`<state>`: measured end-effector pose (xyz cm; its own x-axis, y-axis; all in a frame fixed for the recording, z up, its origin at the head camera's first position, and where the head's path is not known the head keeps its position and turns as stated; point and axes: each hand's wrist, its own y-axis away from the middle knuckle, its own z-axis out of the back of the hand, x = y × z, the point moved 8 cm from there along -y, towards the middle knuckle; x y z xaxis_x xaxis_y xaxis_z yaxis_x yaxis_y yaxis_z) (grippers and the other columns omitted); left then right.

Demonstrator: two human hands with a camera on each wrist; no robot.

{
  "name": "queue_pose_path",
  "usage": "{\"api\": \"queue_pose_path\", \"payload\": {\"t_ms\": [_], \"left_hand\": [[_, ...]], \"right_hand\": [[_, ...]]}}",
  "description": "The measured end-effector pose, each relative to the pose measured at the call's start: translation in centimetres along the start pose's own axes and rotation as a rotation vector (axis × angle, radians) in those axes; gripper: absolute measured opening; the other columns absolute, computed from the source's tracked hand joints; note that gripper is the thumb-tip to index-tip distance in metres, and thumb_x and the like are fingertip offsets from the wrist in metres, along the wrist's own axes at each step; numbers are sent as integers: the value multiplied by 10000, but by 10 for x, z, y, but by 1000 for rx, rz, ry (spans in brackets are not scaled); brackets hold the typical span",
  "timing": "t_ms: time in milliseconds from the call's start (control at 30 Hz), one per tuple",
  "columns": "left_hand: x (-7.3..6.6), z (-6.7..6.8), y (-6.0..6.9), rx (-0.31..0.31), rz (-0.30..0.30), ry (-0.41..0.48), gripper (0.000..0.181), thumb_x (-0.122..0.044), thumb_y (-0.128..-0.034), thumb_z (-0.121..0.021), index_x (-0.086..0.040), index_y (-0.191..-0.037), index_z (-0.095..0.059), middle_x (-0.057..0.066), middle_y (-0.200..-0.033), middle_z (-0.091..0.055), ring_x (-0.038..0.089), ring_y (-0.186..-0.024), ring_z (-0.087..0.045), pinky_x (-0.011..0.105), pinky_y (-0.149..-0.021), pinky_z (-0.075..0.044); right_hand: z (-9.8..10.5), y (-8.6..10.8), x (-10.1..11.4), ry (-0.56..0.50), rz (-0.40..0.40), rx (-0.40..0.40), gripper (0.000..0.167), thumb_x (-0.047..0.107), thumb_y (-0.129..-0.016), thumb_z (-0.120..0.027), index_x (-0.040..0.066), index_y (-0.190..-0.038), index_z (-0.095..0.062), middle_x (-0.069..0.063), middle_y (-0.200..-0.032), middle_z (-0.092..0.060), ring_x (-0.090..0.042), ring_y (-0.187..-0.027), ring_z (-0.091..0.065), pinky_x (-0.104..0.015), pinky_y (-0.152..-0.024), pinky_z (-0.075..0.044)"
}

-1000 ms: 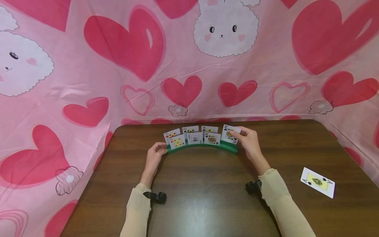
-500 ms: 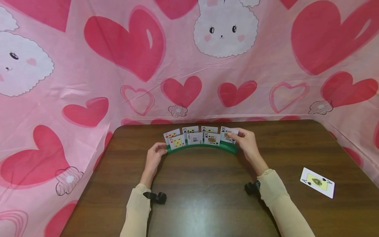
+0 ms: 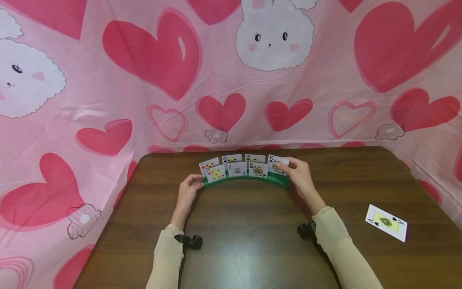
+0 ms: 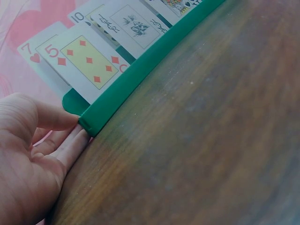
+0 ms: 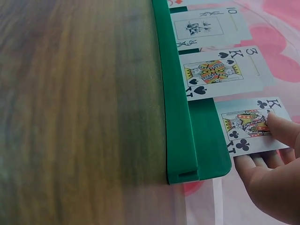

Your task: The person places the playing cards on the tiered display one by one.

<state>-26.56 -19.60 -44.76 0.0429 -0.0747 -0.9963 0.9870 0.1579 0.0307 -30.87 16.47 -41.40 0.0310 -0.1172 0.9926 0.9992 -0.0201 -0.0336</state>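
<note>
A curved green card holder (image 3: 277,180) stands on the table with playing cards upright in two rows. In front are the five of diamonds (image 3: 215,174), a joker (image 3: 237,169) and the king of spades (image 3: 258,171). Behind them show a seven of hearts (image 3: 208,163), a ten (image 3: 232,158) and a three (image 3: 255,157), all partly covered. My left hand (image 3: 188,192) pinches the holder's left end (image 4: 89,123). At the right end, my right hand (image 3: 301,176) pinches the king of clubs (image 5: 248,125) between thumb and fingers, its lower edge at the holder's rear row.
An ace of spades (image 3: 386,222) lies face up on the brown wooden table (image 3: 245,224), to the right of my right forearm. A pink heart-print cloth (image 3: 216,80) hangs behind the table and along its sides.
My right hand has lowered the king of clubs and shifted it slightly left into the holder's rear row. The left hand stays at the holder's left end.
</note>
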Motion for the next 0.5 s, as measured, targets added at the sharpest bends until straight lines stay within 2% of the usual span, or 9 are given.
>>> {"api": "queue_pose_path", "payload": {"t_ms": [300, 500], "left_hand": [[1, -1, -1, -6, 4, -3, 221, 34, -811, -547, 33, -1031, -566, 164, -1053, -568, 186, -939, -541, 218, -763, -426], [5, 1, -4, -13, 4, 2, 220, 32, -809, -552, 26, -1028, -572, 161, -1053, -571, 199, -944, -542, 219, -765, -424]], "right_hand": [[0, 1, 3, 109, 38, 27, 362, 264, -748, -696, 39, -1025, -630, -116, -958, -642, -152, -792, -594, -289, -687, -492], [10, 6, 12, 213, 105, 75, 366, 191, -733, -714, 39, -1051, -614, -162, -979, -636, -167, -832, -614, -208, -682, -466]]}}
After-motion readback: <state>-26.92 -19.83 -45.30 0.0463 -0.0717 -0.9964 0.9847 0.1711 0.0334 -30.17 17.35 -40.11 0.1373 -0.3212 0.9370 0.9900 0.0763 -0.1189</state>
